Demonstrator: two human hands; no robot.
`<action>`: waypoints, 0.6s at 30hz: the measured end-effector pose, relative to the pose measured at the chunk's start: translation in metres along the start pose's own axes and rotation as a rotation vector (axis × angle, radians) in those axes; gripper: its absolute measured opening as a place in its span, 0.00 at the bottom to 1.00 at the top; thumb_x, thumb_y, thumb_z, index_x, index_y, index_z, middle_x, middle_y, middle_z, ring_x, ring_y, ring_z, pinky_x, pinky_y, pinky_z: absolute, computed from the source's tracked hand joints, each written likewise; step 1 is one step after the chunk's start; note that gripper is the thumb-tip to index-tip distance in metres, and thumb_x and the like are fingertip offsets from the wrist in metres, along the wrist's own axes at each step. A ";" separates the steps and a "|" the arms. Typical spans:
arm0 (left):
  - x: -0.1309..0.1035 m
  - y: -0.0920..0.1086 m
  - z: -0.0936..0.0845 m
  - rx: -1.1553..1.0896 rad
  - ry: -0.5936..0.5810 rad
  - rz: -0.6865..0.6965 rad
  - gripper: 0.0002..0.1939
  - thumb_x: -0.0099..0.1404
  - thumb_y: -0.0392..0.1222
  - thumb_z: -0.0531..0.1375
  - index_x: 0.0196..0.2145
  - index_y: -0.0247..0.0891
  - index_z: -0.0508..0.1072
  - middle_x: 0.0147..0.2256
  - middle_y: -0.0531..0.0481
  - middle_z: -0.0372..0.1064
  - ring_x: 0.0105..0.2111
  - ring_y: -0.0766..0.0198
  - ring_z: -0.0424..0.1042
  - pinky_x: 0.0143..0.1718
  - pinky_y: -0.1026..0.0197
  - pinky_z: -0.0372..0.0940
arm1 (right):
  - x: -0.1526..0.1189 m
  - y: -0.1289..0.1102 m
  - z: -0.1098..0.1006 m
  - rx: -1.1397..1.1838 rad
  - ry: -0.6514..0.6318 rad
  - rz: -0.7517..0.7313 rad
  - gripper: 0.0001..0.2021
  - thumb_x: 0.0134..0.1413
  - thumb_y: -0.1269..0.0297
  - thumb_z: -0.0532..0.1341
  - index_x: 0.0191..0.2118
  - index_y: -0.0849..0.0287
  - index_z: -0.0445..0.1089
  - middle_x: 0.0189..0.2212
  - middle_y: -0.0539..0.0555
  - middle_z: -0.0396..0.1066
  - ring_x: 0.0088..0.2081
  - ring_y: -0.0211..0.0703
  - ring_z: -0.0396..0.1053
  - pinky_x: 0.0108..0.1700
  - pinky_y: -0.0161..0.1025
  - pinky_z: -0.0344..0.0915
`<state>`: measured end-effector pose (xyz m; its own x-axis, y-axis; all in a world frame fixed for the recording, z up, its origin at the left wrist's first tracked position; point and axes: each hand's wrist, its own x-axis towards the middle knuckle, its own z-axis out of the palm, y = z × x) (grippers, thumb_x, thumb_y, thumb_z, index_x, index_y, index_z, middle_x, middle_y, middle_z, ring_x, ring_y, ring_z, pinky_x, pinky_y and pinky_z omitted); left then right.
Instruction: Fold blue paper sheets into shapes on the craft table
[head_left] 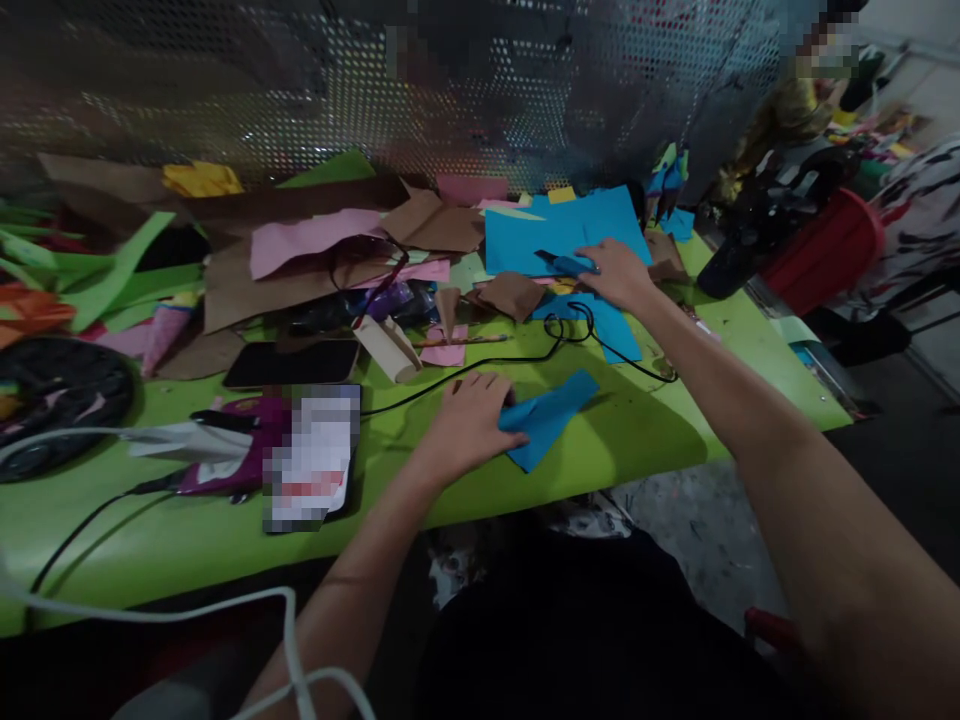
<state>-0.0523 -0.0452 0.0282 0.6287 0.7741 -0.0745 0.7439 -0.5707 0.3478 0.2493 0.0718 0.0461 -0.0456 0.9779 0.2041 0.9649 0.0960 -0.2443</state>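
Observation:
My left hand is closed on a small folded piece of blue paper near the table's front edge, thumb below and fingers curled above it. Farther back, my right hand has its fingers on a blue utility knife with a dark tip pointing left. That knife lies over a large blue sheet of paper. Between the two hands is another blue paper strip, with a black cable running beside it.
The green table carries a lit phone, a dark phone, a purple tissue pack and a paper roll. Brown and pink paper lies along the perforated metal panel. A red bucket stands at right.

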 end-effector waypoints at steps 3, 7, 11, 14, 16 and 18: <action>-0.002 -0.003 0.001 -0.182 -0.001 -0.080 0.14 0.60 0.48 0.64 0.40 0.41 0.68 0.36 0.50 0.71 0.38 0.54 0.70 0.38 0.56 0.60 | -0.038 -0.021 -0.027 0.211 -0.027 -0.196 0.21 0.65 0.55 0.57 0.58 0.59 0.73 0.52 0.62 0.72 0.54 0.59 0.68 0.54 0.51 0.64; -0.001 -0.008 0.005 -0.430 0.061 -0.115 0.12 0.58 0.46 0.63 0.38 0.41 0.67 0.31 0.55 0.67 0.32 0.60 0.66 0.31 0.60 0.55 | -0.089 -0.048 -0.052 0.514 -0.333 -0.397 0.22 0.64 0.49 0.58 0.58 0.52 0.72 0.54 0.56 0.74 0.54 0.52 0.71 0.54 0.47 0.66; 0.000 -0.005 0.004 -0.624 0.102 -0.087 0.15 0.55 0.47 0.65 0.37 0.39 0.67 0.34 0.54 0.67 0.34 0.62 0.66 0.34 0.61 0.58 | -0.115 -0.058 -0.042 0.557 -0.221 -0.357 0.18 0.57 0.49 0.65 0.47 0.56 0.77 0.45 0.56 0.78 0.47 0.51 0.74 0.47 0.45 0.68; -0.001 -0.004 0.005 -0.795 0.090 -0.095 0.18 0.55 0.51 0.66 0.38 0.39 0.69 0.36 0.52 0.69 0.35 0.62 0.67 0.36 0.60 0.61 | -0.125 -0.052 -0.035 0.622 0.012 -0.265 0.13 0.57 0.52 0.66 0.34 0.58 0.76 0.33 0.53 0.76 0.37 0.47 0.73 0.41 0.42 0.67; 0.000 -0.006 0.007 -0.908 0.117 -0.114 0.19 0.56 0.55 0.65 0.39 0.39 0.70 0.36 0.52 0.69 0.35 0.62 0.67 0.36 0.61 0.62 | -0.135 -0.041 -0.043 0.653 0.113 -0.182 0.11 0.56 0.54 0.67 0.34 0.57 0.76 0.32 0.52 0.75 0.35 0.45 0.71 0.39 0.41 0.66; 0.000 -0.011 0.011 -0.999 0.186 -0.153 0.19 0.58 0.57 0.63 0.37 0.39 0.70 0.34 0.53 0.69 0.34 0.62 0.66 0.34 0.62 0.61 | -0.151 -0.026 -0.058 0.659 0.039 -0.110 0.11 0.58 0.53 0.66 0.35 0.56 0.76 0.30 0.51 0.74 0.32 0.43 0.70 0.36 0.39 0.66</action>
<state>-0.0576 -0.0420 0.0141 0.4351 0.8979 -0.0668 0.2309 -0.0395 0.9722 0.2465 -0.0887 0.0766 -0.1129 0.9496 0.2923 0.5950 0.3002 -0.7456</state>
